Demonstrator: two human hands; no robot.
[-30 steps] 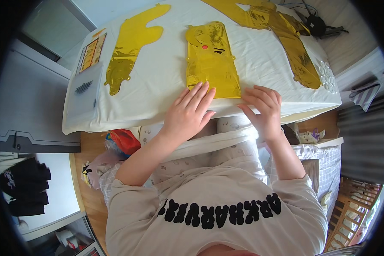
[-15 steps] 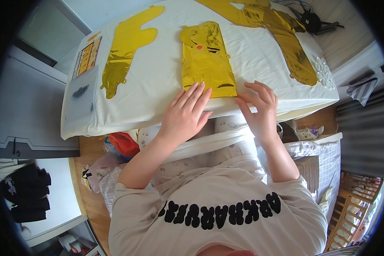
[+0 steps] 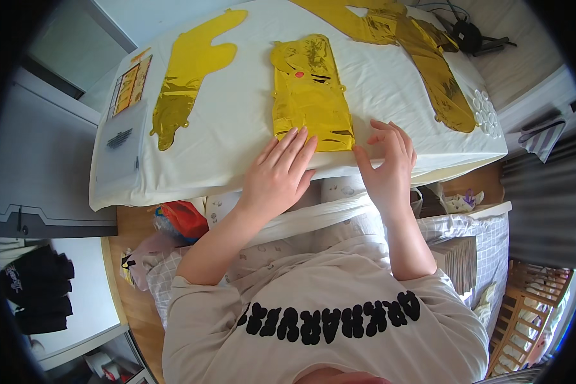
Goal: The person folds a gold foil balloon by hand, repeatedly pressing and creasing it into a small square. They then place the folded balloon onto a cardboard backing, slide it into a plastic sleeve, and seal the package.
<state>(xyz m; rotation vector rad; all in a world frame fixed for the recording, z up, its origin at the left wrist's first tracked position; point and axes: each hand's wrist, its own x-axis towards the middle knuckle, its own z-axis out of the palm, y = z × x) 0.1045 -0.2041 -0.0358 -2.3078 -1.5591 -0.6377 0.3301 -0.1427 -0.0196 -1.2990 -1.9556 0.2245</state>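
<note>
A yellow-gold foil piece lies flat in the upper middle of the frame, on the white-covered desk, its straight lower edge near the desk's front. It is roughly rectangular and taller than wide, with a shiny, mirror-like surface. Creases and darker reflections gather toward its top, while its middle looks smoother and brighter. A round pinkish-red spot and dark marks show in its upper half, dark streaks cross its lower right part, and small rounded tabs stick out from both long sides.

The left hand rests palm down with its fingertips on the foil's lower left part; its grip is spread flat, clasping nothing. The right hand is beside the lower right corner, its grip loosely parted and its fingers bent; whether the thumb touches that corner I cannot tell.

Another gold foil shape lies in the upper left, and a larger gold foil shape in the upper right.
</note>
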